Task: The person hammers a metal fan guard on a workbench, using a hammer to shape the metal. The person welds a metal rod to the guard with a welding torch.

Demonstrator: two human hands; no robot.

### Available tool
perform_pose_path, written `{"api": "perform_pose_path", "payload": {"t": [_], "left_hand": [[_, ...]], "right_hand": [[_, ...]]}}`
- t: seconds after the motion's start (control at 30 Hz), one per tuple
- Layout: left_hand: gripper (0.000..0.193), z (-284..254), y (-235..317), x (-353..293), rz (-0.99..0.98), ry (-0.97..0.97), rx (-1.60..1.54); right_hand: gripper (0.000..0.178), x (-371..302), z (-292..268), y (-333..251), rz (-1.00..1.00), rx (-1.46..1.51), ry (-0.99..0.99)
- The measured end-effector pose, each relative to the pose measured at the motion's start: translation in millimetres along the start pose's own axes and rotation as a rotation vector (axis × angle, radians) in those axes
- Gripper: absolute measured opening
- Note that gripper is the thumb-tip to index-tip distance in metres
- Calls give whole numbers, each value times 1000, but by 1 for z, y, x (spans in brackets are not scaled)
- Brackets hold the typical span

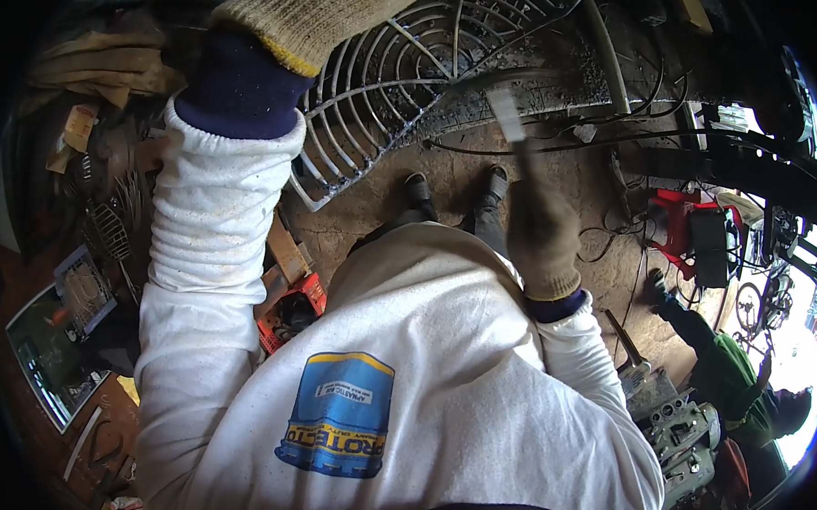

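Observation:
A round metal grille (365, 103) of curved bars and spokes stretches across the upper middle. My left hand (314, 14), in a tan knitted glove, reaches over its far left part. The top of the picture cuts off those fingers, so their grip is hidden. My right hand (544, 234), in a similar glove, is closed around a hammer-like tool (506, 115) with a pale, flat shaft. Motion blurs this glove and the tool. A dark smear crosses the tool's far end, beside the grille's right part; whether they touch I cannot tell.
A red plastic crate (306, 298) stands at my left. Cables (601, 231) lie on the floor to the right, near a red chair (672, 221). A person in green (731, 378) is at the right, beside a metal engine-like block (679, 435). A framed glass panel (48, 358) leans at far left.

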State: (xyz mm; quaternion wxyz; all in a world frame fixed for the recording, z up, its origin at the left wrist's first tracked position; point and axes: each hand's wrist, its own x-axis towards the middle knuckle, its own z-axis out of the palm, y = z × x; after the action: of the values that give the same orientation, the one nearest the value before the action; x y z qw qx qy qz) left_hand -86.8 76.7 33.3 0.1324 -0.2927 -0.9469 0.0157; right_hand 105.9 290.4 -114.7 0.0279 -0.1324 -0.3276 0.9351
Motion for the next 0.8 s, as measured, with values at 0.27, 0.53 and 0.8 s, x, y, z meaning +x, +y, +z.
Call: {"api": "perform_pose_path", "payload": {"t": [0.27,0.53,0.8], "left_hand": [[32,7,1,-3,42,74,-21],[30,7,9,-12,131,135,141],[31,9,1,-13,380,372,376]], "right_hand": [[59,-10,2,-14,-410,-1323,-268],[61,-10,3,-14,-403,-1179,-204],[59,-6,-8,-11,-255,-1136,-232]]}}
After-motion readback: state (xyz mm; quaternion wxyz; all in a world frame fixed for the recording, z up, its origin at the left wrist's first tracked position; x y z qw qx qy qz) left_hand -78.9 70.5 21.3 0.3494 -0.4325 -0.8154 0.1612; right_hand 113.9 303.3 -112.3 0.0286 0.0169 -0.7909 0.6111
